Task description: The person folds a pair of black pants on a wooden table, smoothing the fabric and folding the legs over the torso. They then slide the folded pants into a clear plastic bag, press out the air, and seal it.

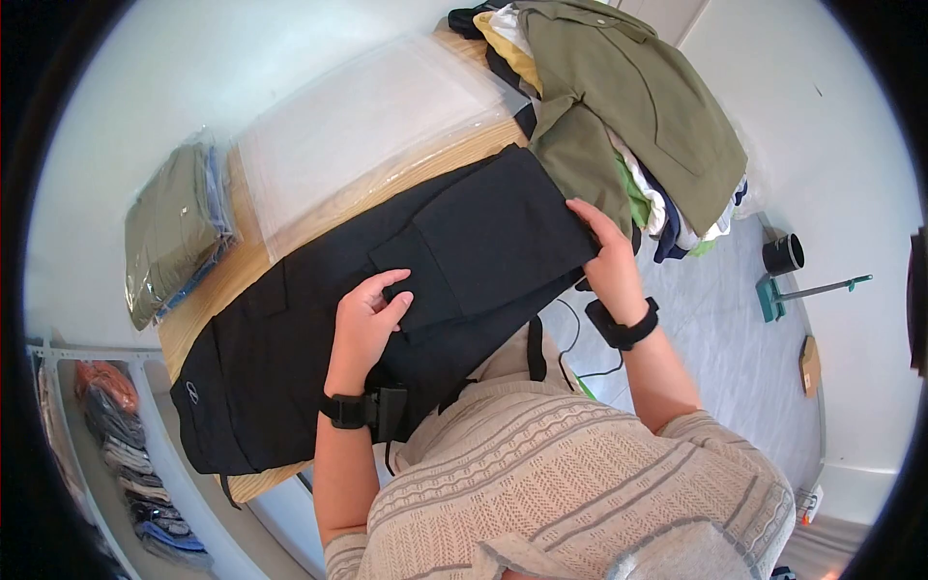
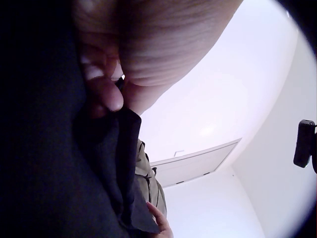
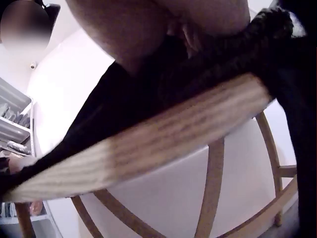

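Observation:
Black trousers (image 1: 319, 319) lie across the wooden table, with one leg part (image 1: 503, 232) folded over the rest. The left hand (image 1: 365, 319) pinches a layer of black cloth near the middle; in the left wrist view its thumb and fingers (image 2: 115, 96) meet on the cloth edge (image 2: 129, 129). At the right end of the folded part, the right hand (image 1: 611, 266) grips the corner, thumb and fingers around the cloth. The right wrist view shows that hand (image 3: 163, 34) with curled fingers at the dark fabric (image 3: 133, 94), above the table edge.
Clear plastic bags (image 1: 367, 126) lie on the table's (image 1: 246, 227) far side, beside a bagged olive garment (image 1: 174, 232). An olive garment (image 1: 638, 97) tops a clothes pile at the upper right. Shelves (image 1: 145, 387) hold packed clothes at left. A dustpan (image 1: 770, 298) and black bin (image 1: 783, 253) stand right.

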{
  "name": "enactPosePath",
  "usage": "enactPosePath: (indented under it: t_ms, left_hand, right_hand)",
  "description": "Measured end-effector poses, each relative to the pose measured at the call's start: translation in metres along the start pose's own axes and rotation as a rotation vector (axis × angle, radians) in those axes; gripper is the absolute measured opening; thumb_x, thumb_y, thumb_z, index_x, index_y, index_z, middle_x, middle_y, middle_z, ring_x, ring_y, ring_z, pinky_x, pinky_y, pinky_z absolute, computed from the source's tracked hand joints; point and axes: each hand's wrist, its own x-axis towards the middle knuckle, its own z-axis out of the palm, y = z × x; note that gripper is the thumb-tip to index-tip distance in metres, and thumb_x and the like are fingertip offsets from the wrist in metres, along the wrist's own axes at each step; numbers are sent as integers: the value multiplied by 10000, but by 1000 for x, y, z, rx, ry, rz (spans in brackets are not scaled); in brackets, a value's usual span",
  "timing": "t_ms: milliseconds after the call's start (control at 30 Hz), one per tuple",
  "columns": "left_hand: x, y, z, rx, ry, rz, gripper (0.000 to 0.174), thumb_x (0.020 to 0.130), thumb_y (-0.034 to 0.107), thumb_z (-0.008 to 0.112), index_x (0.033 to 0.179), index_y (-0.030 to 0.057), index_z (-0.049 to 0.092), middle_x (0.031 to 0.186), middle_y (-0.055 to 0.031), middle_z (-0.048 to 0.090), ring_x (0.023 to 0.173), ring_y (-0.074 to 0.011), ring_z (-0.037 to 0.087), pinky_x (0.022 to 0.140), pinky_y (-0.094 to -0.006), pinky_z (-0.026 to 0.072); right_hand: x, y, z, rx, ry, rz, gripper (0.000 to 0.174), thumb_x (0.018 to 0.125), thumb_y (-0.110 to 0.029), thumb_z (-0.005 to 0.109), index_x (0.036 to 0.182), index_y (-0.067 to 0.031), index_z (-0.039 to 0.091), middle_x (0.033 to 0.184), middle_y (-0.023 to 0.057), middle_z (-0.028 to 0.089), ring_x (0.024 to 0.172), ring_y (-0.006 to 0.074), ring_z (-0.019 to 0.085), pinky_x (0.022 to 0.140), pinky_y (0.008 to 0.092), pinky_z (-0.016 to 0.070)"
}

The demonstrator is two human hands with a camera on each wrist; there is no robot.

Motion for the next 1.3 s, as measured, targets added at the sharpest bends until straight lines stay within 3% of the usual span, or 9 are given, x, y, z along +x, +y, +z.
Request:
enactPosePath:
  t_ms: [100, 433, 500, 600, 667, 700, 867, 1233, 1300]
  left_hand:
    - [-1, 2, 0, -25, 10, -4, 272, 861, 98, 653, 1129, 60, 670, 636, 64, 483, 551, -31, 419, 510, -205, 393]
    - [-2, 4, -2, -17, -21, -44, 271, 857, 63, 626, 1124, 51, 668, 631, 45, 511, 527, -43, 447, 500, -207, 385]
    - [0, 1, -1, -123, 0, -49, 263, 855, 70, 644, 1114, 32, 664, 617, 4, 561, 534, -55, 529, 521, -206, 438]
    - [0, 3, -2, -107, -10, -62, 277, 862, 75, 649, 1134, 25, 653, 645, -7, 582, 555, -62, 553, 532, -209, 457]
    - [0, 1, -2, -124, 1, -63, 286, 859, 72, 652, 1142, 27, 650, 656, -8, 581, 554, -64, 553, 530, -208, 457]
    - [0, 1, -2, -138, 9, -70, 295, 857, 69, 655, 1149, 29, 647, 667, -10, 581, 554, -65, 552, 528, -207, 456]
    - [-1, 4, 0, -122, 12, -64, 345, 868, 63, 631, 1210, 26, 610, 691, 7, 558, 551, -61, 522, 509, -198, 436]
    - [-1, 1, -1, -109, -22, -35, 343, 869, 51, 626, 1211, 30, 609, 648, 24, 533, 534, -53, 506, 496, -191, 417]
    - [-1, -1, -1, -76, -24, -45, 330, 852, 35, 648, 1180, 45, 627, 766, -2, 555, 541, -40, 499, 497, -191, 417]
  right_hand:
    - [-1, 4, 11, -26, 147, 2, 624, 642, 215, 431, 1181, -39, 618, 1181, 158, 639, 1168, 324, 569, 1001, 343, 426]
    - [0, 16, 2, -256, -66, -290, 701, 597, 226, 476, 1222, -68, 599, 1379, 135, 493, 1305, 320, 436, 1068, 370, 371]
    - [1, 13, -2, -277, -96, -315, 731, 593, 230, 470, 1248, -75, 581, 1371, 135, 497, 1309, 329, 427, 1078, 377, 359]
    - [-2, 11, -2, -184, -21, -263, 662, 591, 206, 494, 1197, -51, 575, 1279, 146, 544, 1230, 349, 481, 1028, 384, 397]
    - [-13, 27, 3, -239, 351, -202, 568, 586, 169, 533, 1117, -33, 559, 1181, 156, 564, 1119, 352, 527, 947, 374, 433]
    - [-20, 36, 6, -259, 466, -144, 434, 577, 129, 575, 981, -28, 577, 1011, 146, 596, 974, 342, 570, 845, 367, 464]
    - [-29, 33, 9, -429, 482, -234, 348, 585, 107, 575, 898, -30, 645, 882, 121, 684, 848, 312, 653, 756, 374, 515]
    - [-30, 32, 10, -544, 397, -274, 507, 584, 127, 538, 1061, -12, 638, 1030, 159, 674, 942, 320, 648, 817, 386, 510]
    - [-30, 29, 7, -542, 350, -251, 534, 594, 114, 539, 1105, -17, 626, 1075, 171, 659, 977, 331, 633, 851, 390, 497]
